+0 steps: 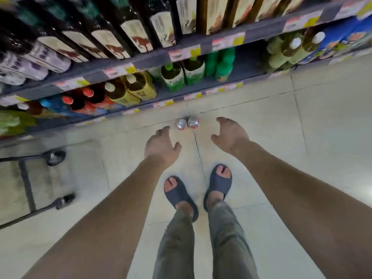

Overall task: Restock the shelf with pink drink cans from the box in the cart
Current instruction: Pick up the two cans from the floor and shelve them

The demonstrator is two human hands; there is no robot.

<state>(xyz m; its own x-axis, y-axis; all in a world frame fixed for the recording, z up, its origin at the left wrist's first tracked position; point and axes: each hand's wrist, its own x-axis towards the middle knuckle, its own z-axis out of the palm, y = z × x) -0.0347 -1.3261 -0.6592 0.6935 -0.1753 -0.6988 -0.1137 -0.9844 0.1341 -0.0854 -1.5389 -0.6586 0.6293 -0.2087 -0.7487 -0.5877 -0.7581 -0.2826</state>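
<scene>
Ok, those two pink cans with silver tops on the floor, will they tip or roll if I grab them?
Upright on flat tile, the pink cans probably stay put. Side by side, nudging one may topple both. Once down, they'd likely roll.

The left grip (pixel 161 146) and right grip (pixel 231 135) are bare, and so are both forearms (pixel 112 214) all the way to the near edge of the view. The legs wear slim, faded grey-green trousers (pixel 227 238) that end at the ankle. On the feet are dark blue-grey open-toed slide sandals (pixel 220 183), each a single broad strap with the toes showing at its far end.
</scene>
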